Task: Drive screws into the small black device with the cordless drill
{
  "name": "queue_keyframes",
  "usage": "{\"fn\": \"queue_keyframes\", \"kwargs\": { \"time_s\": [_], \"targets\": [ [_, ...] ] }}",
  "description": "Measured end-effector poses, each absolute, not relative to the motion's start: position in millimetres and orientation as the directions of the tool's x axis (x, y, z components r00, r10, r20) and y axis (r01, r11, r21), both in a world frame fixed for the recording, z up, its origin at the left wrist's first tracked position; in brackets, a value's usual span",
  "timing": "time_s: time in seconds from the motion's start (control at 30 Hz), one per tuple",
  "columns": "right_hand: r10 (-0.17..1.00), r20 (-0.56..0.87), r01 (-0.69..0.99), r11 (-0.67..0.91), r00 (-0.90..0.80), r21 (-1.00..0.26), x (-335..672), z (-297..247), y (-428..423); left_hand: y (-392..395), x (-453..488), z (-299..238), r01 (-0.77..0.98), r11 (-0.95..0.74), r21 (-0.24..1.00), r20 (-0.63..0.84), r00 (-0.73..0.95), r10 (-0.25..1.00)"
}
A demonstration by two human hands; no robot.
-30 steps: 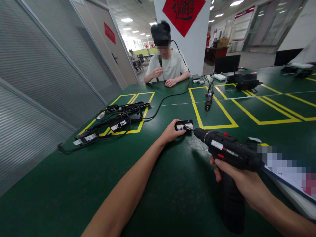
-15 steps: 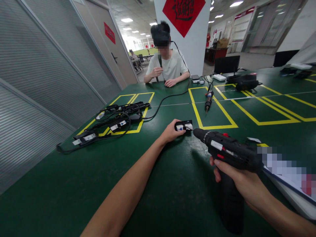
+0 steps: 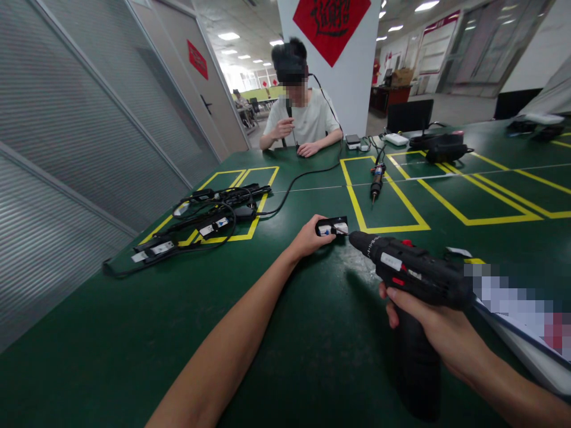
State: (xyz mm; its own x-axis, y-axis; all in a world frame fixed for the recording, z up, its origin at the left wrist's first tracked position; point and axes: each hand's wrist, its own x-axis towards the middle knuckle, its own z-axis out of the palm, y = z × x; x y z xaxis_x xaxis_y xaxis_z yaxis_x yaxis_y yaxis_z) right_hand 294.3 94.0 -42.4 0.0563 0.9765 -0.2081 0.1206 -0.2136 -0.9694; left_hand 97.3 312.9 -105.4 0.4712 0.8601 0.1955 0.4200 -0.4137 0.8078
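Observation:
On the green table, my left hand (image 3: 310, 236) is closed around the left end of a small black case (image 3: 340, 221) with white and blue parts inside. Its exact kind I cannot make out. My right hand (image 3: 413, 306) grips the handle of a black cordless drill (image 3: 419, 270) with red buttons, a finger near the trigger. The drill points left, and its thin bit reaches the open side of the case. Whether the tip sits on a screw is too small to tell.
Black power adapters and cables (image 3: 214, 217) lie in yellow-taped boxes at left. An electric screwdriver (image 3: 377, 181) lies ahead, a black pouch-like object (image 3: 441, 148) behind it to the right. A clipboard (image 3: 526, 345) is at right. Across the table sits a person (image 3: 306, 113) holding a screwdriver.

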Motion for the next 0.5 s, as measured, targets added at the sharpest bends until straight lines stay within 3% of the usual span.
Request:
{"fn": "queue_keyframes", "kwargs": {
  "time_s": [0.5],
  "targets": [
    [0.968,-0.236,0.144,-0.246,0.08,-0.959,295.6,-41.7,94.6,310.9,97.5,-102.5,0.432,-0.403,0.807,0.188,0.459,0.869]
  ]
}}
